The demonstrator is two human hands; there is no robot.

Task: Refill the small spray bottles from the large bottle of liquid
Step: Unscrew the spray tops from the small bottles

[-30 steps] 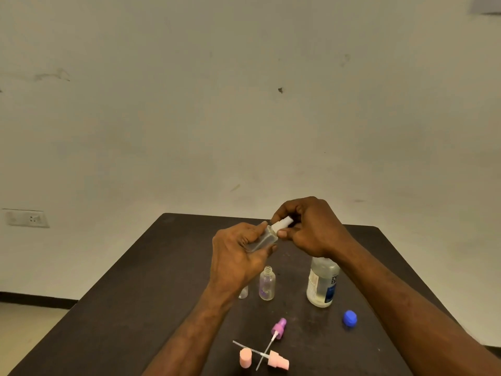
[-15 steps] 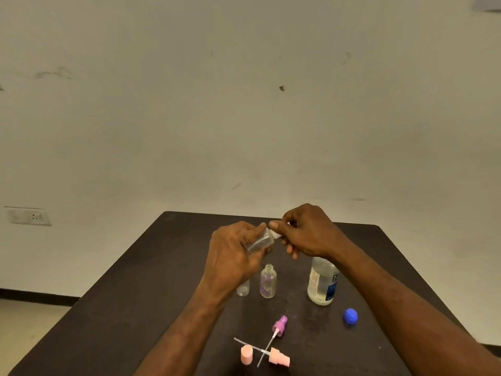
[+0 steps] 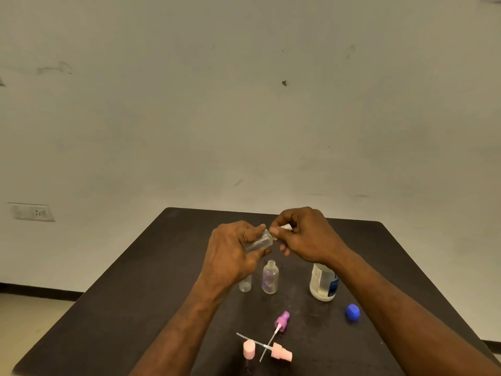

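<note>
Your left hand (image 3: 230, 256) wraps a small clear spray bottle (image 3: 259, 240), tilted with its neck toward the right, fingers (image 3: 252, 234) closed round its body at the centre of the frame. Your right hand (image 3: 303, 234) meets it at the neck, thumb and forefinger pinched on a white sprayer top (image 3: 286, 227); whether that top is seated on the neck or apart from it, you cannot tell. Just below the hands, two open small bottles stand upright on the dark table (image 3: 135, 294): a slim one (image 3: 245, 284), partly hidden by your left wrist, and a rounder one (image 3: 270, 278) beside it. Right of these, under your right forearm, stands the large bottle (image 3: 322, 283), uncapped, its blue cap (image 3: 352, 312) lying lower right. Toward the bottom centre lie a purple sprayer (image 3: 282, 320), a pink sprayer (image 3: 282, 352) with crossing tubes, and a pink cap (image 3: 249, 349).
</note>
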